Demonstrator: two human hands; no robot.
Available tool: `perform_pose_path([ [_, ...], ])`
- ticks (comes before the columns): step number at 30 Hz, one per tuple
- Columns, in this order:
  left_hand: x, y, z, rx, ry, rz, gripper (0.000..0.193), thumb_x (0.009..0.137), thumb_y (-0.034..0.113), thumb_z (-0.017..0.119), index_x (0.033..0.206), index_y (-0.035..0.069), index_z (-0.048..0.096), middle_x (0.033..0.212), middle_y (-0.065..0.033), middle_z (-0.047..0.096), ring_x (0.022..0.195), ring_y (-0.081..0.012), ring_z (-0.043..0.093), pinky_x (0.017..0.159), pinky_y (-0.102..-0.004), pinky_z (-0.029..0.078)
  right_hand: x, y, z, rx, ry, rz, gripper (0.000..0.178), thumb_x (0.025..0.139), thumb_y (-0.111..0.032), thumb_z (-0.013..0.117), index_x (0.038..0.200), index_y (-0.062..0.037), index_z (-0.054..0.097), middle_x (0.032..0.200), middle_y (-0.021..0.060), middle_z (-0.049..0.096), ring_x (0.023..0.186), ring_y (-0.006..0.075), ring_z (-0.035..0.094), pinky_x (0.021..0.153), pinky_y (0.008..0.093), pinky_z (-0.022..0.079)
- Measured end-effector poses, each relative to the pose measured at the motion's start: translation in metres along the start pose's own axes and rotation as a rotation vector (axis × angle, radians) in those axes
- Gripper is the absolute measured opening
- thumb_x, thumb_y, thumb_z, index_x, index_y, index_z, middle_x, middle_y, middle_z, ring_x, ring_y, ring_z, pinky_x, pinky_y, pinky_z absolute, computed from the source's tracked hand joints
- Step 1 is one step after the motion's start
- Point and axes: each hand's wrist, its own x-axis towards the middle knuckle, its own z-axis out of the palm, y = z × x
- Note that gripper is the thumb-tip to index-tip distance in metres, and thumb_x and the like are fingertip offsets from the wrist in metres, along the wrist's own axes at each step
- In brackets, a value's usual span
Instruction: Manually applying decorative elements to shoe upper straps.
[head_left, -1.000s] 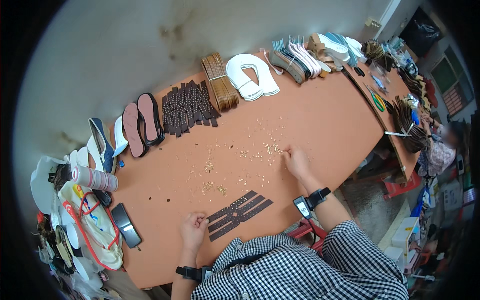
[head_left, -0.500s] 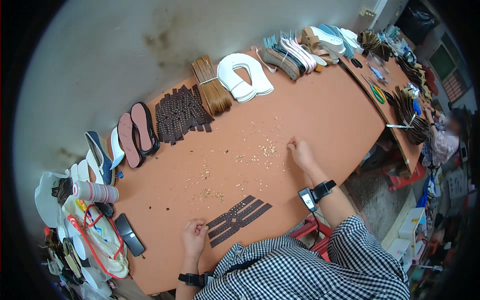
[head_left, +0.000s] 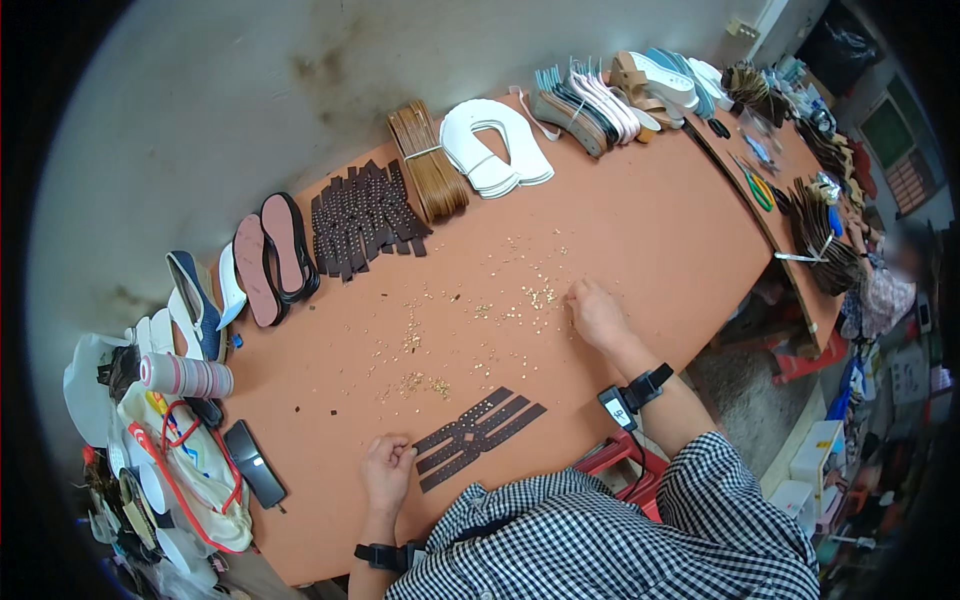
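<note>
A dark brown studded strap piece (head_left: 470,438), cut into several long strips joined at the middle, lies flat on the tabletop close to me. Beside its left end is my left hand (head_left: 386,470), thumb and finger pinched together; whatever is between them is too small to name. My right hand (head_left: 600,316) rests low at the right edge of the scattered small gold studs (head_left: 541,297). Its fingers are curled and closed, and their tips are partly hidden, so I cannot make out what they hold. More gold studs (head_left: 412,383) lie loose between the hands.
Along the wall stand a pile of studded brown straps (head_left: 368,222), a brown strip bundle (head_left: 428,165), white cutouts (head_left: 492,150), and pink-lined soles (head_left: 258,270). A phone (head_left: 254,464) and thread cone (head_left: 186,376) sit left. Another person (head_left: 885,285) sits at the right-hand table.
My right hand has shifted slightly left, closer to the studs, and its fingers look more curled. The left hand has stayed beside the strap piece. The view has tilted slightly.
</note>
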Motion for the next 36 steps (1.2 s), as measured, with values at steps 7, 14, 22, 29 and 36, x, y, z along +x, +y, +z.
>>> perform_pose_path([
  [7,-0.001,-0.01,0.003,-0.005,-0.001,0.011,0.017,0.071,0.0,0.071,0.084,0.001,0.061,0.075,-0.0056,0.055,0.062,-0.0127,0.054,0.055,-0.024,0.046,0.003,-0.012,-0.004,-0.224,-0.076,-0.087,0.017,0.081,-0.006,0.049,0.096,-0.002,0.057,0.097,0.0182,0.057,0.093,0.034,0.058,0.077,0.0423,0.049],
  [14,-0.002,-0.009,0.006,-0.072,0.014,-0.007,0.017,0.072,0.0,0.071,0.086,0.002,0.061,0.075,-0.0057,0.055,0.063,-0.0139,0.055,0.056,-0.0244,0.046,0.012,-0.012,-0.001,-0.377,-0.147,-0.088,0.018,0.078,-0.005,0.048,0.093,0.0016,0.057,0.097,0.0209,0.058,0.086,0.0352,0.061,0.073,0.0427,0.051],
  [22,0.0,-0.003,0.003,-0.033,0.015,0.016,0.016,0.073,0.004,0.07,0.086,0.004,0.061,0.075,-0.0062,0.057,0.065,-0.0148,0.056,0.059,-0.0256,0.047,0.023,-0.012,0.0,-0.254,-0.12,0.035,0.019,0.077,-0.007,0.049,0.087,0.004,0.06,0.093,0.0241,0.062,0.084,0.0399,0.062,0.075,0.0451,0.05],
  [29,-0.001,0.001,0.0,0.014,0.025,0.028,0.016,0.072,0.005,0.07,0.085,0.005,0.062,0.075,-0.0062,0.059,0.067,-0.017,0.059,0.06,-0.0272,0.048,-0.004,-0.019,0.011,-0.111,-0.051,-0.049,0.017,0.08,-0.014,0.054,0.084,0.0013,0.06,0.081,0.0219,0.063,0.073,0.038,0.062,0.069,0.0469,0.05],
  [36,-0.003,0.004,-0.001,0.049,0.044,0.046,0.015,0.071,0.005,0.069,0.085,0.006,0.063,0.077,-0.0073,0.061,0.067,-0.0193,0.061,0.06,-0.0291,0.05,-0.099,-0.078,0.041,0.129,-0.196,-0.395,0.01,0.081,-0.012,0.056,0.086,-0.0032,0.056,0.085,0.017,0.058,0.077,0.0361,0.06,0.069,0.0436,0.05],
])
